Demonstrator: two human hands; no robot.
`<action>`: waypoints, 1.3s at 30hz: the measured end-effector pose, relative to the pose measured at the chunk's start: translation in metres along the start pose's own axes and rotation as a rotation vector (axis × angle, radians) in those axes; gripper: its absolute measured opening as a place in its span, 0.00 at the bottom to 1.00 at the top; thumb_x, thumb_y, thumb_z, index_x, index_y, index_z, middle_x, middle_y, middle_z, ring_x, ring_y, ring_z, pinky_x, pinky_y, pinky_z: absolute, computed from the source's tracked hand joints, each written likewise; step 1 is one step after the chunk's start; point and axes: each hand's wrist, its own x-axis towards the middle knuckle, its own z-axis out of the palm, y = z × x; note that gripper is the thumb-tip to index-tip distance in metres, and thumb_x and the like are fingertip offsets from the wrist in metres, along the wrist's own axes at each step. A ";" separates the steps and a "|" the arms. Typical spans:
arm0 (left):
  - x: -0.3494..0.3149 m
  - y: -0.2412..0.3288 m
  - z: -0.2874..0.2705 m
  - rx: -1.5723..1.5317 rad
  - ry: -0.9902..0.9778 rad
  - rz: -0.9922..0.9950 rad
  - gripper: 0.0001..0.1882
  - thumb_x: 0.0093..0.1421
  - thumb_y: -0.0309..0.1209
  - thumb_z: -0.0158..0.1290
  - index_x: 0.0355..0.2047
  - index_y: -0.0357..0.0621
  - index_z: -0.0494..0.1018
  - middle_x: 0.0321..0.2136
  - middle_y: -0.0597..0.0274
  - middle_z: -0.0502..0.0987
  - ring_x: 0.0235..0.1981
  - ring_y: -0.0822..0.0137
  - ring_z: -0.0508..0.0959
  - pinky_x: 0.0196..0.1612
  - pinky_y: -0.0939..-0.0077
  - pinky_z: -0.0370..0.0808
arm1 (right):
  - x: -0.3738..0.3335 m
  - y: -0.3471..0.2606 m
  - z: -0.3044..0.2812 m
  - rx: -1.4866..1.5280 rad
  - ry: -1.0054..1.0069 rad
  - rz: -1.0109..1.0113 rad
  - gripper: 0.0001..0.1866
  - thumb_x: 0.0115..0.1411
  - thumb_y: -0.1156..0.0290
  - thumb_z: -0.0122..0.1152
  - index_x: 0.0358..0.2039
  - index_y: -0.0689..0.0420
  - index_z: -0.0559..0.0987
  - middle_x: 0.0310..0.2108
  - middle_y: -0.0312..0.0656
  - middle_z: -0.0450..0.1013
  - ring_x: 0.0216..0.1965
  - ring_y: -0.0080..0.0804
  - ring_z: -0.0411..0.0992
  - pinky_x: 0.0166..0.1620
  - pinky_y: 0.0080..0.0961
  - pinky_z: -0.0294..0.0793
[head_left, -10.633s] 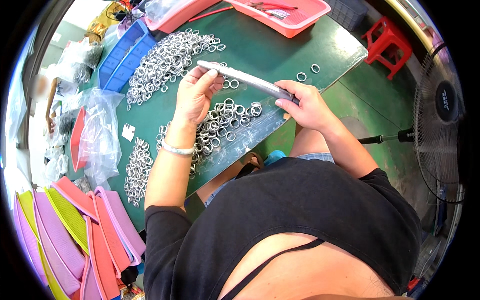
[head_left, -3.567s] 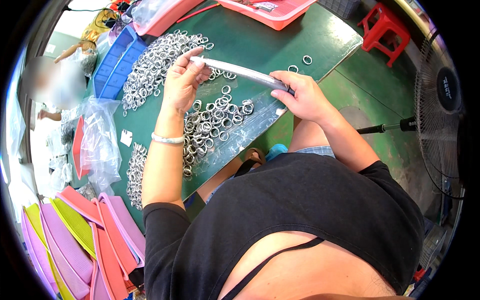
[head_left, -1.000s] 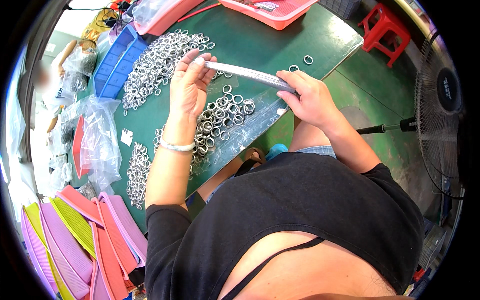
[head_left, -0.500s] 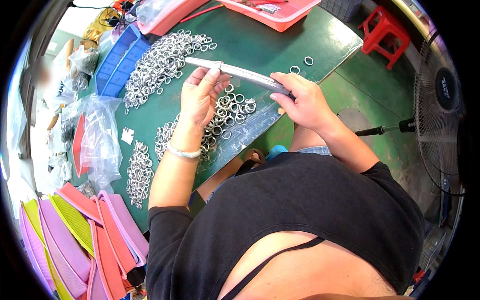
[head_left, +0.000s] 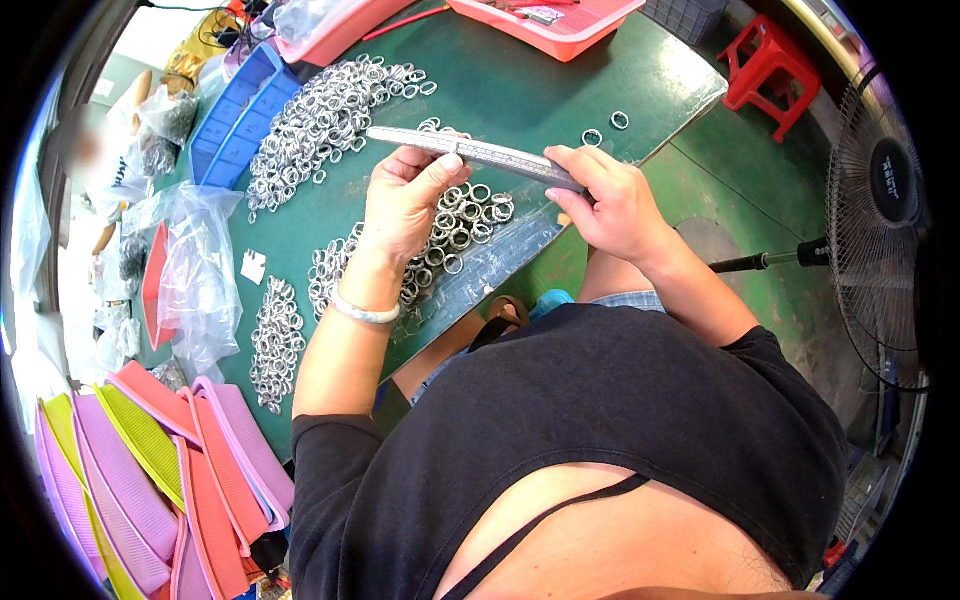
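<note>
Rod (head_left: pixel 470 153), long, grey, held above counter (head_left: pixel 560 90), axis running left-right; right hand (head_left: pixel 610 200) clenched on near end, left hand (head_left: pixel 405 200) pinching mid-shaft. Metal rings (head_left: pixel 450 225) heaped just below.

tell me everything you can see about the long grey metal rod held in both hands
The long grey metal rod is slim, straight and dull silver, with what looks like rings stacked along it. It lies almost level, tilted slightly down to the right, held above the green table. The left hand pinches it near the middle with thumb on top; the right hand grips its right end. Its left end pokes free over the loose metal rings.
</note>
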 end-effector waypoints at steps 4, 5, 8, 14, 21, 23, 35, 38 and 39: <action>0.001 -0.004 -0.002 -0.036 0.051 0.052 0.11 0.57 0.23 0.53 0.40 0.35 0.72 0.33 0.61 0.76 0.32 0.70 0.76 0.39 0.74 0.74 | 0.001 0.000 0.000 0.034 -0.024 -0.004 0.20 0.48 0.72 0.63 0.43 0.57 0.73 0.29 0.43 0.71 0.29 0.44 0.73 0.30 0.34 0.72; 0.004 -0.005 -0.006 -0.056 0.062 0.075 0.10 0.58 0.24 0.52 0.40 0.35 0.72 0.33 0.61 0.76 0.31 0.69 0.76 0.40 0.73 0.74 | 0.002 0.000 -0.001 0.050 -0.032 -0.006 0.20 0.48 0.72 0.63 0.43 0.57 0.73 0.30 0.43 0.71 0.29 0.44 0.73 0.30 0.34 0.72; 0.014 0.017 -0.024 -0.108 0.149 0.193 0.08 0.58 0.25 0.52 0.38 0.36 0.71 0.28 0.63 0.75 0.28 0.72 0.73 0.36 0.77 0.73 | 0.000 0.007 -0.006 0.076 -0.053 0.049 0.19 0.49 0.72 0.62 0.43 0.59 0.73 0.31 0.45 0.72 0.30 0.44 0.73 0.33 0.33 0.73; 0.005 0.014 -0.031 1.011 0.024 0.087 0.08 0.50 0.28 0.59 0.32 0.41 0.77 0.27 0.64 0.75 0.28 0.74 0.74 0.34 0.78 0.72 | 0.001 0.023 -0.010 0.114 0.085 0.135 0.17 0.49 0.74 0.63 0.41 0.61 0.75 0.31 0.47 0.74 0.31 0.41 0.74 0.34 0.29 0.73; 0.035 0.006 -0.023 1.198 -0.061 0.142 0.10 0.51 0.24 0.58 0.35 0.39 0.77 0.29 0.61 0.74 0.33 0.66 0.74 0.39 0.74 0.70 | 0.001 0.028 -0.008 0.104 0.100 0.133 0.17 0.49 0.74 0.63 0.41 0.61 0.75 0.31 0.47 0.74 0.31 0.41 0.74 0.34 0.29 0.73; 0.048 0.007 -0.019 1.533 -0.178 0.427 0.12 0.47 0.21 0.58 0.34 0.42 0.77 0.30 0.59 0.72 0.35 0.60 0.73 0.39 0.70 0.70 | -0.001 0.028 -0.008 0.105 0.093 0.143 0.17 0.49 0.74 0.63 0.41 0.61 0.75 0.32 0.48 0.74 0.31 0.41 0.75 0.35 0.29 0.73; 0.075 0.001 -0.027 1.667 -0.404 0.737 0.09 0.45 0.25 0.58 0.29 0.40 0.74 0.32 0.59 0.73 0.36 0.60 0.72 0.42 0.69 0.69 | -0.003 0.032 -0.012 0.098 0.074 0.168 0.17 0.49 0.74 0.63 0.41 0.62 0.75 0.33 0.49 0.74 0.34 0.44 0.74 0.37 0.30 0.73; 0.079 -0.002 -0.036 1.332 -0.241 0.521 0.07 0.51 0.26 0.56 0.31 0.39 0.73 0.31 0.62 0.74 0.35 0.66 0.73 0.42 0.74 0.68 | -0.003 0.033 -0.012 0.094 0.072 0.162 0.17 0.49 0.74 0.62 0.41 0.62 0.75 0.34 0.49 0.74 0.34 0.44 0.74 0.37 0.31 0.73; 0.079 -0.002 -0.038 1.164 -0.169 0.419 0.06 0.53 0.27 0.55 0.31 0.39 0.74 0.31 0.63 0.74 0.34 0.69 0.73 0.42 0.77 0.68 | -0.004 0.034 -0.013 0.091 0.066 0.166 0.17 0.49 0.74 0.62 0.41 0.62 0.75 0.34 0.49 0.74 0.34 0.45 0.74 0.37 0.31 0.73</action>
